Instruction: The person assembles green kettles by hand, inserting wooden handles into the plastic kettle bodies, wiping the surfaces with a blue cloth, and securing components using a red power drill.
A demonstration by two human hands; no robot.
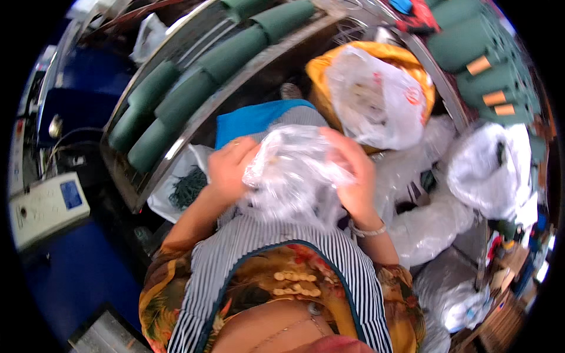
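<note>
Held between both hands over my lap is a crumpled clear plastic bag (288, 176), slightly smeared by motion. My left hand (231, 167) has its fingers curled on the bag's left edge. My right hand (353, 170) grips the opposite side, with the fingers partly behind the film. No contents can be made out through the plastic. Beneath the bag lies my striped apron (235, 235), and a blue cloth (250, 123) rests just beyond it.
Ahead, a metal-edged trough holds several green cylinders (188, 94). A yellow sack with a white plastic liner (376, 94) stands ahead right. More green cylinders (471, 44) are stacked far right, above a white bag (491, 167). Left are a beige box (47, 209) and green strands (189, 187).
</note>
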